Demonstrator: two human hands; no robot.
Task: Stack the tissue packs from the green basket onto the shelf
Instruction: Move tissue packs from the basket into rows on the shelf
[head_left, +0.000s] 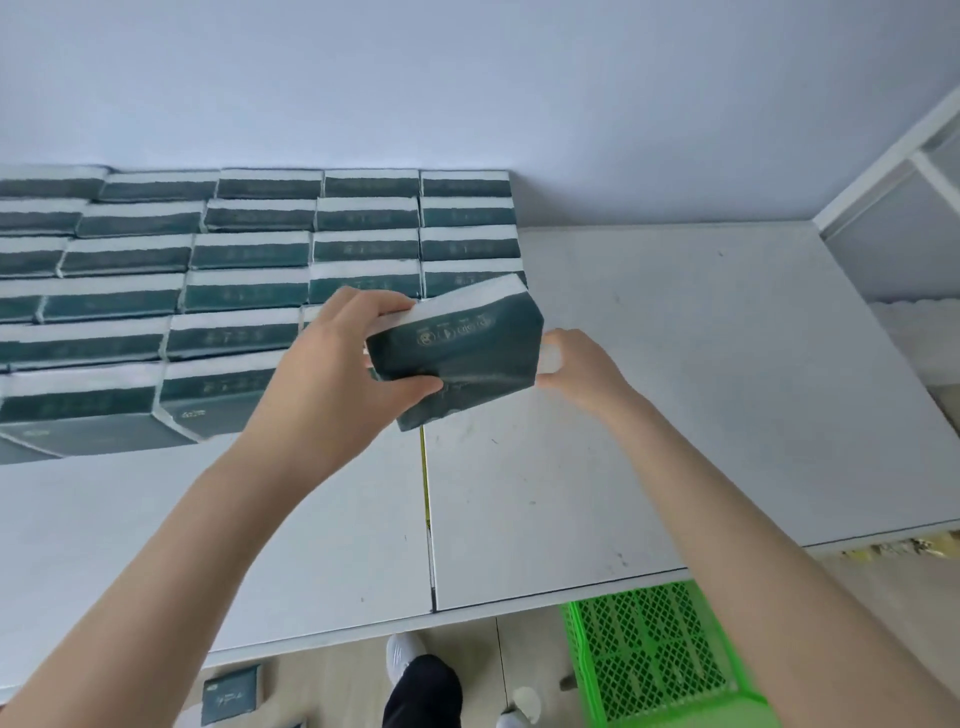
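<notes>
The tissue pack is in the air above the shelf, tilted, just beside the stacked packs, probably to line it up with them. The left hand is closed around its left end, and the right hand pinches its right end. The green basket stands below on the floor.

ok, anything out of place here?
One dark green tissue pack lies on the floor under the white shelf's front edge, apart from the green mesh basket. The stacked packs look neat.
</notes>
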